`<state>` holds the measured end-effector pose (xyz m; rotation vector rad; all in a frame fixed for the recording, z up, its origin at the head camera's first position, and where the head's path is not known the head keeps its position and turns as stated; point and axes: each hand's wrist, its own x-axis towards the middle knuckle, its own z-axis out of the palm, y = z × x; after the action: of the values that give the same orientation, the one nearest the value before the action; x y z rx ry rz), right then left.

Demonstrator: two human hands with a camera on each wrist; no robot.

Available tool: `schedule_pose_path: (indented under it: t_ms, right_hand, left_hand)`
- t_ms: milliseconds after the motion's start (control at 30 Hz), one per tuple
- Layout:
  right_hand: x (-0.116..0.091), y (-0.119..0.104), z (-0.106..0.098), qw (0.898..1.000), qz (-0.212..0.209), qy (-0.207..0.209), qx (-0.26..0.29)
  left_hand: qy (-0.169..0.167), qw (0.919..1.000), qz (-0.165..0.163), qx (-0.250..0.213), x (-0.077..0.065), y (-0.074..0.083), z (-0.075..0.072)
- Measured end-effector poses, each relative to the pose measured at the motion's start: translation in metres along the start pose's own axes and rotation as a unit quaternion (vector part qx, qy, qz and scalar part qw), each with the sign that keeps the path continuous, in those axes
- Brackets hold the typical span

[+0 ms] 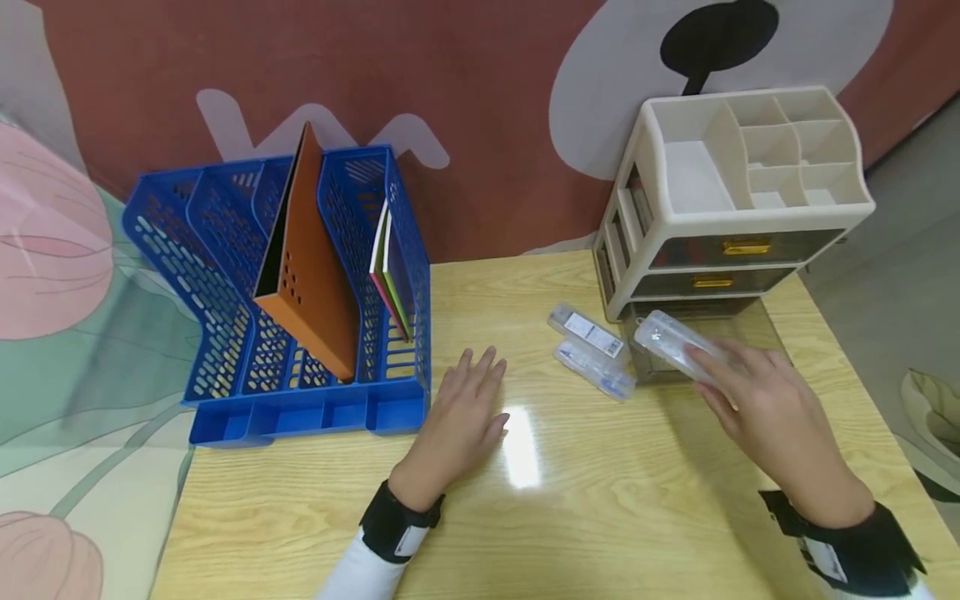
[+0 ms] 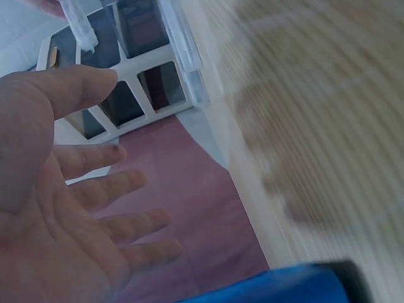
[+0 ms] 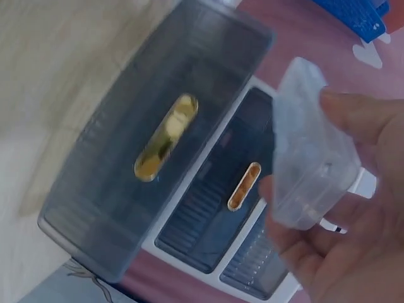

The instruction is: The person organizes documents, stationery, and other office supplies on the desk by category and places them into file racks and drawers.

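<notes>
My right hand [image 1: 772, 408] pinches a small clear plastic case [image 1: 678, 343] between thumb and fingers, above the pulled-out bottom drawer [image 1: 761, 333] of a white drawer organizer [image 1: 765, 221]. In the right wrist view the same case [image 3: 309, 151] is tilted, with the smoky drawer [image 3: 126, 208] beyond it. My left hand [image 1: 459, 417] lies on the table with its fingers straight, beside the blue file rack [image 1: 307, 408], holding nothing. Between the hands lie two clear cases, one with a white label [image 1: 592, 333] and one with bluish contents [image 1: 596, 367].
The blue rack holds an orange folder [image 1: 315, 283] and several thin booklets [image 1: 390, 275]. Two upper drawers with gold handles [image 1: 746, 247] are closed. Open compartments [image 1: 795, 150] top the organizer. A patterned cloth [image 1: 487, 75] hangs behind the wooden table [image 1: 570, 517].
</notes>
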<state>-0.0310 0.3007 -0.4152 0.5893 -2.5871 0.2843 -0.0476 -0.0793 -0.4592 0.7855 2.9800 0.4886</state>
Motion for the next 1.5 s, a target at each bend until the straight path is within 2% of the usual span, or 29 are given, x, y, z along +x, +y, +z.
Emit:
schedule_pose_path:
  t_ms: [300, 500, 767, 967, 1233, 1300, 1500]
  right_hand:
    - [0.007, 0.022, -0.003, 0.999, -0.005, -0.032, -0.008]
    - [0.017, 0.038, -0.002, 0.998, -0.014, -0.06, -0.018]
    - [0.031, 0.054, 0.013, 0.988, 0.025, -0.149, -0.011]
    - [0.039, 0.054, 0.03, 0.981, 0.06, -0.184, -0.003]
    - [0.045, 0.045, 0.046, 0.985, 0.075, -0.155, -0.015]
    - [0.047, 0.043, 0.049, 0.98, 0.096, -0.174, 0.0]
    - [0.058, 0.044, 0.051, 0.946, 0.156, -0.283, 0.039]
  left_hand:
    - [0.019, 0.9991, 0.033, 0.021, -0.016, -0.011, 0.0]
    - [0.023, 0.998, 0.043, 0.04, -0.026, -0.018, -0.002]
    - [0.026, 0.997, 0.059, 0.043, -0.03, -0.023, -0.003]
    - [0.019, 0.996, 0.063, 0.061, -0.037, -0.029, -0.004]
    - [-0.002, 0.9945, 0.078, 0.07, -0.041, -0.03, -0.005]
    - [-0.003, 0.9946, 0.078, 0.069, -0.041, -0.029, -0.005]
    - [0.01, 0.9945, 0.08, 0.067, -0.042, -0.027, -0.005]
